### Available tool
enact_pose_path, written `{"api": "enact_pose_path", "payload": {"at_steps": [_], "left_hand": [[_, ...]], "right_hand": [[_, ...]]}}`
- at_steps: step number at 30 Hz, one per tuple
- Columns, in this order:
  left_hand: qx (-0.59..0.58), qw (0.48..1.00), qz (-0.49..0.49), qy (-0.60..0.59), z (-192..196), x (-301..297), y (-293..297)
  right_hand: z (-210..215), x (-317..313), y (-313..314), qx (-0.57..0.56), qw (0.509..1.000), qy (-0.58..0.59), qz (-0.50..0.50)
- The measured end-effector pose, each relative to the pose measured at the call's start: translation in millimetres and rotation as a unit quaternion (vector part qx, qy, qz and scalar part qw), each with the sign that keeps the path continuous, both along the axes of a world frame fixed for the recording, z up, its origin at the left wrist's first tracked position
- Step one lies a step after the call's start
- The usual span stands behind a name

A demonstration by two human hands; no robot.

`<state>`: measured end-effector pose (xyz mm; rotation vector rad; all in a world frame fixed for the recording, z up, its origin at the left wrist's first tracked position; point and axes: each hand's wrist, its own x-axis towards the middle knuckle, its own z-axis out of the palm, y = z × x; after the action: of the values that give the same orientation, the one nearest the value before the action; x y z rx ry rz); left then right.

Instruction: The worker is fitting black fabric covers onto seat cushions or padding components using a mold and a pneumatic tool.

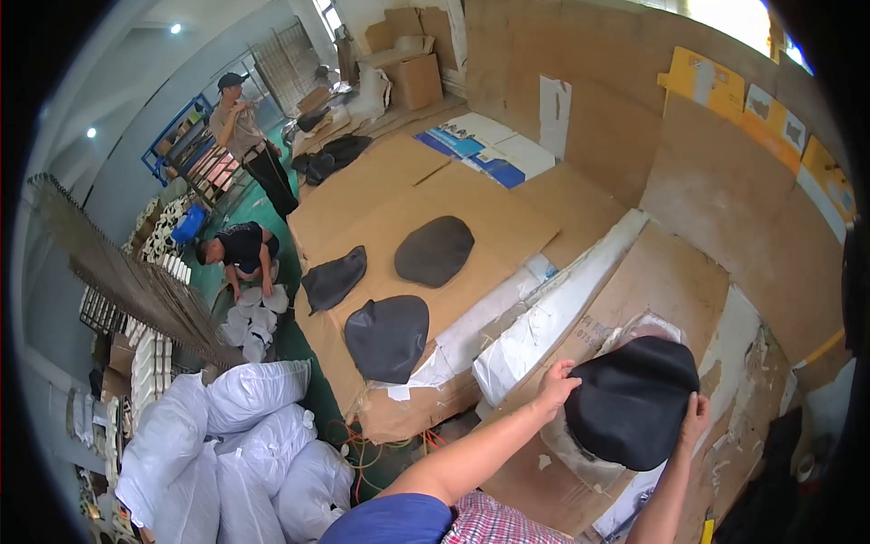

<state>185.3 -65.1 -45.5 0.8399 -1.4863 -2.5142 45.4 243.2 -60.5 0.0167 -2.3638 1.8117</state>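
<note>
A black, rounded, leather-like cover point(632, 399) is stretched between my two hands at the lower right. My left hand point(556, 384) pinches its left edge, and my right hand point(694, 418) grips the right edge. Beneath the cover, a pale rounded patch or form point(654, 324) shows at the top and lower left; most of it is hidden. Cardboard point(535, 461) lies under this spot. On the cardboard-covered table to the left rest more dark pieces: a rounded one point(434, 251), a folded one point(334, 279) and a wider one point(387, 339).
Stuffed white sacks point(237, 453) are piled at the lower left, with orange cables point(364, 451) beside them. One person point(243, 249) crouches over pale pieces point(253, 325); another person point(246, 136) stands farther back. Tall cardboard panels point(752, 199) wall the far right side.
</note>
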Motion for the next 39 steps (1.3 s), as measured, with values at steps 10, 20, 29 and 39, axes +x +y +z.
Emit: {"api": "enact_pose_path", "payload": {"at_steps": [10,20,29,39], "left_hand": [[-0.594,0.78,-0.186,0.07,79,33,14],[-0.658,0.675,-0.303,0.14,106,13,-2],[-0.692,0.551,-0.453,0.109,112,-95,67],[-0.79,0.499,-0.333,-0.123,108,-163,55]], "right_hand": [[122,57,-98,0.445,0.845,0.04,0.293],[13,153,72,0.43,0.872,-0.213,-0.1],[-9,248,54,0.471,0.863,-0.092,-0.159],[7,237,105,0.26,0.954,-0.043,-0.142]]}}
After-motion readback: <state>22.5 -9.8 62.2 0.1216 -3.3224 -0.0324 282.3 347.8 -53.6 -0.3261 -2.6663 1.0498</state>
